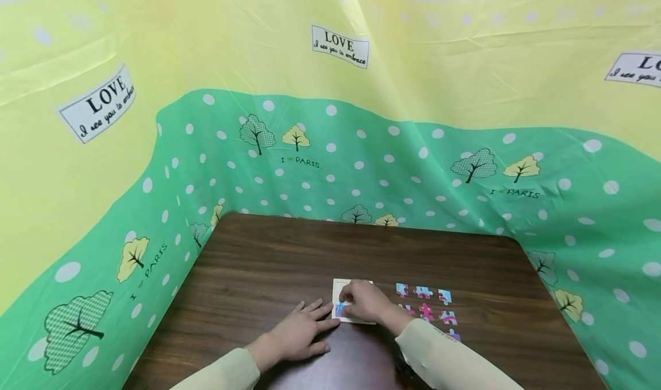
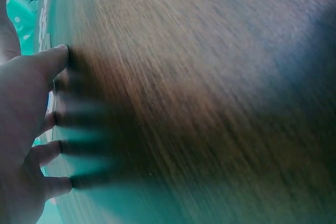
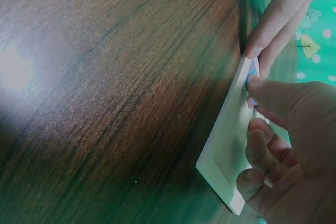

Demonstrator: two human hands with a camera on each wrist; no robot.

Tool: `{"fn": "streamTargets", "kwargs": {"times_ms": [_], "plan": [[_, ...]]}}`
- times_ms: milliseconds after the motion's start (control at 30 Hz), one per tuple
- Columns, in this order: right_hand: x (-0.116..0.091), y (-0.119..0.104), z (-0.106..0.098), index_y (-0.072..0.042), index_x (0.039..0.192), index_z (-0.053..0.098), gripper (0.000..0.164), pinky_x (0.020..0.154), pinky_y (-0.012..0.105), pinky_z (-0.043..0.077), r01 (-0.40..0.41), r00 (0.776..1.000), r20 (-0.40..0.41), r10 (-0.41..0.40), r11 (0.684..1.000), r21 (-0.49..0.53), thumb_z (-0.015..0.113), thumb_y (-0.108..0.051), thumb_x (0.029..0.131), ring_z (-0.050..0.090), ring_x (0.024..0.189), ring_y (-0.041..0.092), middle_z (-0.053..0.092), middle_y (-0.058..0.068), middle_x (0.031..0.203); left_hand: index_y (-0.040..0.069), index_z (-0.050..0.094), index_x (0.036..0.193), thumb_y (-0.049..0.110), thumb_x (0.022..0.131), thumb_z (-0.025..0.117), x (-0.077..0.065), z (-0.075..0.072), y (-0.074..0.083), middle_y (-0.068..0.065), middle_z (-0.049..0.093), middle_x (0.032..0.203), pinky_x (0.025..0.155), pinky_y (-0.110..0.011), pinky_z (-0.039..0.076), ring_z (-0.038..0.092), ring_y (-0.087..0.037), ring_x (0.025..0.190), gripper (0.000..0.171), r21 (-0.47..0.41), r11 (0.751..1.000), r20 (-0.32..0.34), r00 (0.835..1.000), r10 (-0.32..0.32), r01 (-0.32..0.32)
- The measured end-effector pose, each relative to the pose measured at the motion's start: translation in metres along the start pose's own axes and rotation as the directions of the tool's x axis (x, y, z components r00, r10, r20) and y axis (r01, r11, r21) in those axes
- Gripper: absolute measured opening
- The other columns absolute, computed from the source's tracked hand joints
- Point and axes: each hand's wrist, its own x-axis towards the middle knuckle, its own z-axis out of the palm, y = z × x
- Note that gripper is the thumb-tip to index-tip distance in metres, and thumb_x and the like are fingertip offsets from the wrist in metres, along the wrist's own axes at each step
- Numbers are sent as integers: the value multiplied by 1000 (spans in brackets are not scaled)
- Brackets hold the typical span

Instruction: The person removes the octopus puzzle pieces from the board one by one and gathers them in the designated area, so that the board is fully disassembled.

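A small white puzzle tray lies flat on the table. In its near left corner sits a blue and purple jigsaw piece. My left hand rests on the table with fingers spread, and its fingertips touch the tray's left edge. Above the tray is my right hand, its other fingers curled. In the right wrist view, its thumb and forefinger pinch a bluish puzzle piece at the tray's corner; most of that piece is hidden. The left wrist view shows the left fingers touching the tabletop.
To the right of the tray, several loose puzzle pieces lie in rows, among them a pink one and a blue one. The right forearm partly covers the nearest row. Brown wooden table; a patterned green and yellow curtain surrounds it.
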Motion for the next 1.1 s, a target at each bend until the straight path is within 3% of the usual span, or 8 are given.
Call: {"fn": "streamTargets", "kwargs": {"times_ms": [500, 800, 1100], "plan": [[1, -3, 0, -16, 87, 70, 22, 67, 28, 49, -42, 999, -25, 43, 999, 27, 88, -17, 73, 54, 73, 6, 63, -5, 81, 33, 49, 154, 56, 100, 56, 0, 1, 1, -6, 42, 163, 106, -66, 46, 42, -36, 148, 59, 16, 1000, -30, 1000, 4, -4], [-1, -4, -2, -15, 87, 67, 12, 62, 22, 46, -15, 999, -40, 20, 992, 124, 78, -12, 83, 53, 64, -1, 62, -13, 71, 34, 49, 154, 57, 99, 57, 0, 3, 0, -5, 42, 163, 107, -66, 45, 41, -36, 148, 60, 11, 1000, -34, 999, 1, 0], [-9, 0, -11, -15, 87, 69, 10, 62, 22, 47, -30, 999, -20, 36, 971, 236, 78, -10, 87, 55, 67, 0, 64, -11, 73, 35, 47, 154, 57, 100, 56, 1, 4, -1, -5, 42, 163, 108, -66, 45, 40, -36, 149, 60, -1, 1000, -25, 1000, -4, 4]]}}
